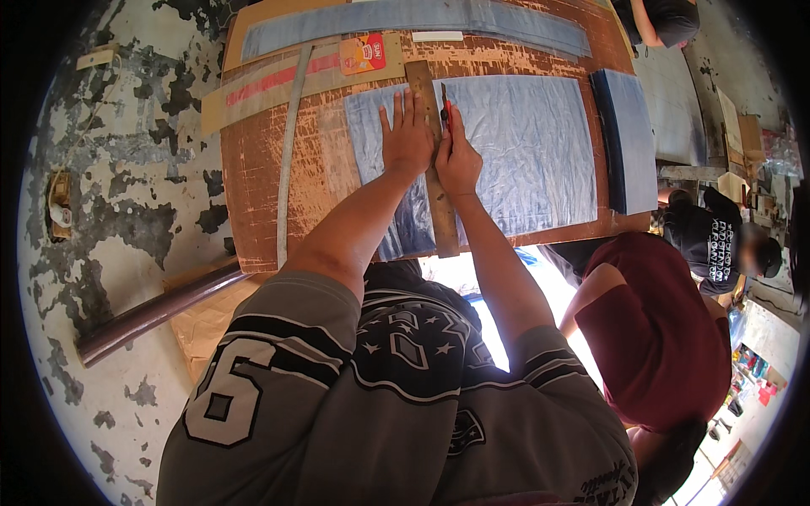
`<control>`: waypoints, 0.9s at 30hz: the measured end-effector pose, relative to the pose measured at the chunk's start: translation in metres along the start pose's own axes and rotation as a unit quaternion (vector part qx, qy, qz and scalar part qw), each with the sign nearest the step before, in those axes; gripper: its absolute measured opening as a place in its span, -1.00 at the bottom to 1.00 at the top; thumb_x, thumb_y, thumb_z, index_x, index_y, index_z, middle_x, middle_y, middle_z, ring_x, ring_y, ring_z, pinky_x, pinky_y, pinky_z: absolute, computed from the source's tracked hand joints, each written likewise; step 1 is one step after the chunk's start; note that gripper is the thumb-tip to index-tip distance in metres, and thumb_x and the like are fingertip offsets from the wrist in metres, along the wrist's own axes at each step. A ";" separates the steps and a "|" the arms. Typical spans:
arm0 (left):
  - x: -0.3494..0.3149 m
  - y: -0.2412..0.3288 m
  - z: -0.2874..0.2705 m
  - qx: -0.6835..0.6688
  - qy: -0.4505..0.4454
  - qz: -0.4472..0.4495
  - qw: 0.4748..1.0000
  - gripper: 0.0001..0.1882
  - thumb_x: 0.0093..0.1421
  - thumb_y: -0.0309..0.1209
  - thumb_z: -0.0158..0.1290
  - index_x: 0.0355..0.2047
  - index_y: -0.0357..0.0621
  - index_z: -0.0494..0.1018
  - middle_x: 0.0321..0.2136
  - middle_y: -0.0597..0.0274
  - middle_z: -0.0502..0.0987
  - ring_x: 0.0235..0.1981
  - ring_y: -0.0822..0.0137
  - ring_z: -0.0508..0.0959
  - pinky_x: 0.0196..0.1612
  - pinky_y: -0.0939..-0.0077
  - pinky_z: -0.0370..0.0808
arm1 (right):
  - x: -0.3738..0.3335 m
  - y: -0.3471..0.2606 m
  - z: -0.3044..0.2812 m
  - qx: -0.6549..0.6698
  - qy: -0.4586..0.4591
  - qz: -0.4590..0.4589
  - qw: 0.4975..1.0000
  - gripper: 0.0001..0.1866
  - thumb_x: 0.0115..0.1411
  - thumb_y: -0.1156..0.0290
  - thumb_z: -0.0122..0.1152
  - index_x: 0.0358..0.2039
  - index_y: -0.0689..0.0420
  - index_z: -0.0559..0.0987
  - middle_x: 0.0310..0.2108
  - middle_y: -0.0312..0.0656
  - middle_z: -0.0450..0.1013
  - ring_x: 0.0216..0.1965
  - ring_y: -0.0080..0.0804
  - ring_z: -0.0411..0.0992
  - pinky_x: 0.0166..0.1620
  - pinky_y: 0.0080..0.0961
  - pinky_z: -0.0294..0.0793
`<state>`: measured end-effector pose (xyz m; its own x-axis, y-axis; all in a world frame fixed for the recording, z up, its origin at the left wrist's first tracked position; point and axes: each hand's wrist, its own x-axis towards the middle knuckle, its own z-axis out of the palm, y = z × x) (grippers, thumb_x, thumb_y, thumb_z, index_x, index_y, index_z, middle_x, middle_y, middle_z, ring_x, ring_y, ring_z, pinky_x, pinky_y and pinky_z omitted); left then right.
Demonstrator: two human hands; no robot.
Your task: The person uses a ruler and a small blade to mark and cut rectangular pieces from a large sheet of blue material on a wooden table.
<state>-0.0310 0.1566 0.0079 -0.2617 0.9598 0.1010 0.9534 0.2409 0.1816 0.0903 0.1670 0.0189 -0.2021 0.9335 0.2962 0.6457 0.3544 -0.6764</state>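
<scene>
A streaked blue-grey sheet (531, 152) lies across the worn brown tabletop. Over its left part runs a long, narrow brown ruler (443, 215), roughly from far to near. My left hand (408, 139) is pressed flat on the ruler and the sheet beside it, fingers spread. Just right of the ruler, my right hand (458, 160) is closed around a red cutter knife (447, 110). The knife's dark tip points away from me, close along the ruler's right edge. Whether the blade touches the sheet cannot be made out.
A thin grey strip (291, 160) lies on the table (253, 185) at left, near a red-and-yellow card (363, 54). Blue-grey strips (413, 25) lie at the far edge. A stack of blue-grey sheets (626, 139) sits at right. A person in maroon (666, 329) is close on my right.
</scene>
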 end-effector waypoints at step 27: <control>0.000 0.000 0.002 -0.008 0.013 0.002 1.000 -0.33 0.44 -0.23 -0.26 0.48 -0.24 0.00 0.53 0.01 -0.07 0.56 0.07 -0.15 0.51 -0.17 -0.28 | 0.000 -0.001 0.000 -0.005 0.001 0.011 1.000 -0.42 0.38 0.33 0.05 0.41 -0.13 0.31 -0.20 -0.06 0.67 -0.42 -0.05 0.65 -0.41 -0.22 0.59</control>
<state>-0.0310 0.1570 0.0058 -0.2614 0.9569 0.1267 0.9521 0.2340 0.1970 0.0895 0.1666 0.0197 -0.1866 0.9409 0.2828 0.6574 0.3335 -0.6758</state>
